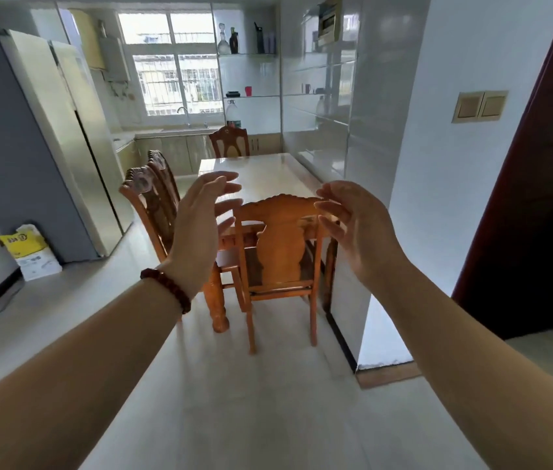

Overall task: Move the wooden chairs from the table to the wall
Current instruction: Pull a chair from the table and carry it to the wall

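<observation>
The left hand (200,225) and right hand (360,228) hover with fingers spread, holding nothing, on either side of the near wooden chair (280,245)'s top rail. That chair stands tucked at the worktop (261,174)'s near end. Two side chairs (153,198) stand along its left, and a far chair (230,141) at its far end.

Left forearm (75,361) and right forearm (465,351) both bare. 1 bracelet (170,288) on the left wrist: single strand, round dark reddish-brown beads.
</observation>
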{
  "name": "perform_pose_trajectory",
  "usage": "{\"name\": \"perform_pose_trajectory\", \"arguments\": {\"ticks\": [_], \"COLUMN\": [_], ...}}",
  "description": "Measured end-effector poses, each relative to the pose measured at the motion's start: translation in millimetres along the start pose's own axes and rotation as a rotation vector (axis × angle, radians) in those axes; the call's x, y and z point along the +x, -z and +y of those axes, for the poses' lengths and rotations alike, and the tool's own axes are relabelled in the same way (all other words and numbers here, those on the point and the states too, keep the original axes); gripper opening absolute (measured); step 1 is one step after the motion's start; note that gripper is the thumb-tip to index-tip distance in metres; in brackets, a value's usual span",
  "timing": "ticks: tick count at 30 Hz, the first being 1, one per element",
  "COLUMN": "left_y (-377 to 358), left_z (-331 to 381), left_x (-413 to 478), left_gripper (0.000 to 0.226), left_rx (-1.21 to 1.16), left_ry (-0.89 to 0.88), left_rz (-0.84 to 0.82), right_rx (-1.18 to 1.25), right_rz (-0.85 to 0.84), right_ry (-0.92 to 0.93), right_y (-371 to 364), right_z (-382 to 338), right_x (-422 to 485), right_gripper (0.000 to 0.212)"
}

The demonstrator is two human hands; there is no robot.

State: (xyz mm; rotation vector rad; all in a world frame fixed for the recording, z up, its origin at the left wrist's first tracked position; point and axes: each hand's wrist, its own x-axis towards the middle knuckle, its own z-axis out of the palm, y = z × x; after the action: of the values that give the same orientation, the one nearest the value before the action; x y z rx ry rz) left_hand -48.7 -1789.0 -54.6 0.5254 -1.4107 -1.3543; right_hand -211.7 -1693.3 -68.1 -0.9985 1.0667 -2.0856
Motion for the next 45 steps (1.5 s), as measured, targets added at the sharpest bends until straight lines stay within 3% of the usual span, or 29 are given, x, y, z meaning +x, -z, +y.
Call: {"name": "perform_pose_trajectory", "arguments": {"ticks": [13, 33, 40, 43, 45], "left_y": [-54.3, -57.2, -45.2, -40.5, -34.1], "left_z": [-144.6, -338.8, -399.1, -417.7, -433.6], "left_x": [238.0, 499.8, 543.3, 554.4, 559.6], "left_gripper": [0.019, 0.017, 0.017, 0.011, 0.008], "left_rx": [0.004, 0.053, 0.067, 0.184, 0.362], "left_ry": [0.063, 0.27, 0.392, 0.375, 0.285], "left_rz": [-0.039, -0.073, -0.045, -0.054, -0.118], "right_rx": [-0.042, -0.072, -0.28, -0.499, -0.714], "right_rz": [0.024, 0.111, 0.151, 0.044, -0.108], "right_ry": [-0.049, -0.197, -0.289, -0.193, -0.123], "right_y": [62.1, 102.0, 121.6, 133.6, 143.4], "right_z": [106.0, 273.0, 331.9, 350.9, 364.4], "right_x": [255.6, 518.3, 563.2, 578.6, 588.0], "right_gripper": [0.012, 0.011, 0.008, 0.004, 0.016]}}
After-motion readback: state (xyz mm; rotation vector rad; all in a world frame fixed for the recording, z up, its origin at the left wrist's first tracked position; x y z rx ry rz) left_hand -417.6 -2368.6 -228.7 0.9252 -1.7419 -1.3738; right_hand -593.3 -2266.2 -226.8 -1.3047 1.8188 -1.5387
